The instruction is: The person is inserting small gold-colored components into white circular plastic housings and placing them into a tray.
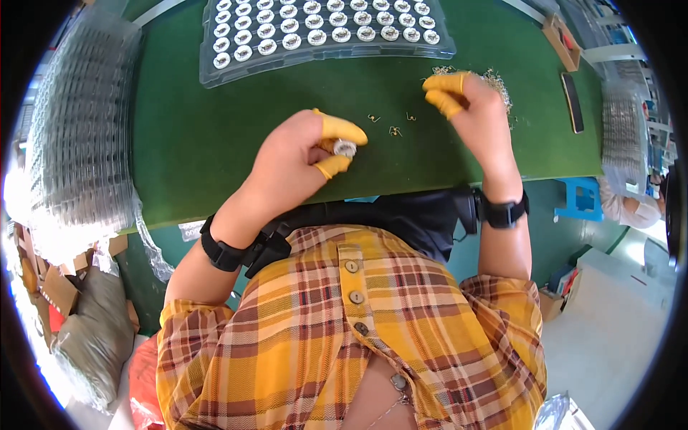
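My left hand pinches a small round white part between yellow-covered fingertips, above the green tabletop. The part has a darker, metallic-looking middle. My right hand is over the table beside a pile of small bent wire pieces. Its thumb and forefinger, also in yellow finger covers, come close together at their tips. Anything between them is too small to make out. Between my hands lie a few loose wire pieces.
A clear tray filled with rows of similar round white parts stands at the far side. Tall stacks of clear plastic trays rise at the left. A dark flat bar and an open cardboard box lie at the right.
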A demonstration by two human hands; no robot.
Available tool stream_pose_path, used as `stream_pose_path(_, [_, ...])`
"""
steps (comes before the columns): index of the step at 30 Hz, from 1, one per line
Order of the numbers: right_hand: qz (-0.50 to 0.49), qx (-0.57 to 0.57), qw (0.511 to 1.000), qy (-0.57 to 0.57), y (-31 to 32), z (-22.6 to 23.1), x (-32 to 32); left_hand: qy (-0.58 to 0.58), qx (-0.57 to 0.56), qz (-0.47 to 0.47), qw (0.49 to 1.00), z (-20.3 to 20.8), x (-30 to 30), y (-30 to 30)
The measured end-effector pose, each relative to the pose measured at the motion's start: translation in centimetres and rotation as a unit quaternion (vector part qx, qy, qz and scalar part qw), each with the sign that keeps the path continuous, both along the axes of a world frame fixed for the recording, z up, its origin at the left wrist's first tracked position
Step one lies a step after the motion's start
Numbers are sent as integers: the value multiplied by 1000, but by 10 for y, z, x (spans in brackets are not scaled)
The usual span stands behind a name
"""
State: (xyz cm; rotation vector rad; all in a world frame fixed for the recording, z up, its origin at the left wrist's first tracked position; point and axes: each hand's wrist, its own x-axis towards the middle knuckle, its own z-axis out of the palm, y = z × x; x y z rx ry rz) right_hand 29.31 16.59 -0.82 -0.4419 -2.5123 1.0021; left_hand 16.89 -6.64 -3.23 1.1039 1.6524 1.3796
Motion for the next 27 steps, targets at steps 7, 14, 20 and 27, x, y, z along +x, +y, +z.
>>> stream_pose_path(7, [-14,299,953,-53,17,-11,-29,-223,-10,85,971,15,-9,3])
stream_pose_path(14, [20,13,1000,-14,-25,1,-19,-253,34,106,961,8,-17,9])
stream_pose_path(20, [106,-287,951,43,-59,-3,-8,-272,52,115,954,4,-11,13])
stream_pose_path(27, [81,-128,979,133,-67,-1,-25,-111,100,138,979,7,-6,13])
